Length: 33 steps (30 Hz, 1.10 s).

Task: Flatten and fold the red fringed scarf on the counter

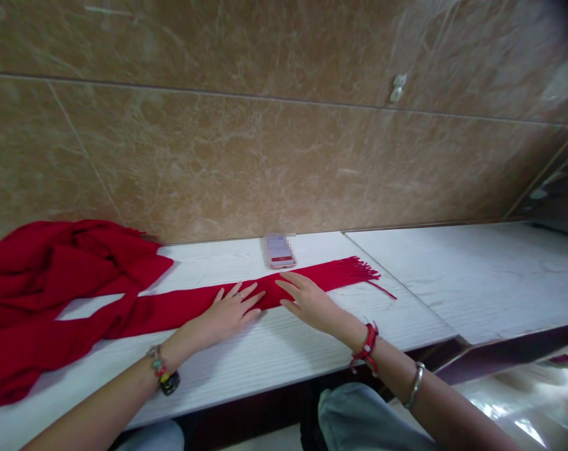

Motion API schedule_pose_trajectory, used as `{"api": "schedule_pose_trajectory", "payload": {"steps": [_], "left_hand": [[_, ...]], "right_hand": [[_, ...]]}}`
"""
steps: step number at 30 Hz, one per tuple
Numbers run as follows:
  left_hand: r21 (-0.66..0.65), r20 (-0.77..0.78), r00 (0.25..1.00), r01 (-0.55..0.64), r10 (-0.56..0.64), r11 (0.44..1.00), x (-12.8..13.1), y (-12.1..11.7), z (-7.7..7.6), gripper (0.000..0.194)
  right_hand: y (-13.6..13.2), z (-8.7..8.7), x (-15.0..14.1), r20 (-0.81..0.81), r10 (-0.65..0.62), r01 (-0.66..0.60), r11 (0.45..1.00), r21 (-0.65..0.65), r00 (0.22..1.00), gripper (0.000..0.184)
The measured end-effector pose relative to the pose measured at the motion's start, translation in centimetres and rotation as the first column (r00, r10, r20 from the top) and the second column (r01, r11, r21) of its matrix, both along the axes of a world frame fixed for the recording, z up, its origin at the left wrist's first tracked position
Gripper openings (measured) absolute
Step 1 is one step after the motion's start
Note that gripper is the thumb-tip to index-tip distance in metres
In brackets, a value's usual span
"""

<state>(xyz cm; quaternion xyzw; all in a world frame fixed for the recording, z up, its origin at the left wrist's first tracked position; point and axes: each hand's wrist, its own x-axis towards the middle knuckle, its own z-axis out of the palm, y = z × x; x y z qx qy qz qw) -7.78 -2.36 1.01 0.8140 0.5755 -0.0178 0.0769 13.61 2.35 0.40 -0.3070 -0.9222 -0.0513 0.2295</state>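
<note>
Two hands are laid out in front of me, and the fingers of both are loose and straight. The left hand point(225, 316) has its fingers spread wide, one wearing a ring point(238, 295); the right hand point(312, 300) has its fingers a little apart. Neither clenches or grips anything; both rest on top of the one red scarf point(161, 311), fingertips pointing towards each other with a stretch of cloth between them.

The scarf lies directly beneath the fingers as a long flat strip. To the right it ends in a fringe point(359, 269), one strand trailing loose; to the left it runs into a rumpled heap of red cloth point(77, 263).

One beaded bracelet point(159, 366) circles the left wrist. The right arm wears two: a red string bracelet point(371, 344) and, farther up, a silver bangle point(416, 383). One phone point(278, 250) lies just behind the scarf on the white table point(406, 263), near the brown wall point(265, 156).
</note>
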Motion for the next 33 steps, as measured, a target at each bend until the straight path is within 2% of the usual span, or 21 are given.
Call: {"api": "schedule_pose_trajectory", "payload": {"steps": [3,6,9,11,13,15,17,19,22,24,26,30,33], "left_hand": [[0.021,-0.039,0.992,-0.123,0.124,0.992,0.7,0.3,0.0,0.046],[0.004,-0.075,0.958,-0.276,0.275,0.961,0.9,-0.3,-0.1,0.051],[-0.018,-0.111,0.930,-0.354,0.350,0.935,0.6,-1.6,0.2,0.057],[-0.023,-0.124,0.916,-0.388,0.383,0.921,0.4,-2.3,0.5,0.059],[-0.019,-0.115,0.912,-0.398,0.393,0.917,0.4,-2.5,0.6,0.060],[0.016,-0.087,0.916,-0.393,0.393,0.919,0.4,-2.4,0.4,0.059],[0.088,-0.062,0.925,-0.369,0.375,0.925,0.2,-2.1,0.1,0.059],[0.123,-0.066,0.931,-0.350,0.360,0.929,-0.2,-1.9,-0.2,0.059],[0.060,-0.096,0.926,-0.360,0.364,0.931,-1.1,-1.9,-0.3,0.061],[0.029,-0.103,0.921,-0.374,0.375,0.927,-1.4,-2.1,-0.2,0.063],[0.031,-0.111,0.913,-0.391,0.392,0.920,-1.5,-2.3,-0.1,0.064],[0.067,-0.131,0.895,-0.421,0.426,0.905,-1.4,-2.5,-0.2,0.063],[0.094,-0.132,0.890,-0.427,0.437,0.899,-1.4,-2.6,-0.4,0.062]], "right_hand": [[-0.2,-0.4,-1.4,0.091,0.022,-0.014,0.996,-0.086,0.996,0.052],[0.5,-1.3,-0.9,0.209,-0.001,0.035,0.986,-0.160,0.978,0.058],[1.9,-1.8,1.5,0.278,-0.096,0.147,0.974,-0.170,0.956,0.060],[2.6,-1.5,2.9,0.294,-0.201,0.255,0.954,-0.159,0.934,0.058],[2.9,-0.7,3.0,0.262,-0.260,0.300,0.946,-0.127,0.930,0.055],[2.5,0.1,1.4,0.200,-0.200,0.221,0.971,-0.089,0.959,0.052],[1.7,0.5,-1.4,0.157,-0.039,0.050,0.997,-0.064,0.987,0.052],[1.1,0.2,-4.1,0.148,0.092,-0.087,0.995,-0.045,0.985,0.051],[1.3,-1.0,-5.8,0.188,0.157,-0.154,0.988,-0.035,0.970,0.050],[2.0,-1.9,-4.7,0.220,0.124,-0.126,0.992,-0.009,0.968,0.049],[3.1,-2.6,-2.2,0.246,0.062,-0.071,0.997,0.028,0.967,0.046],[5.6,-3.7,5.2,0.325,-0.108,0.096,0.994,0.053,0.940,0.037],[7.2,-4.0,10.3,0.393,-0.248,0.253,0.967,0.041,0.885,0.034]]}}
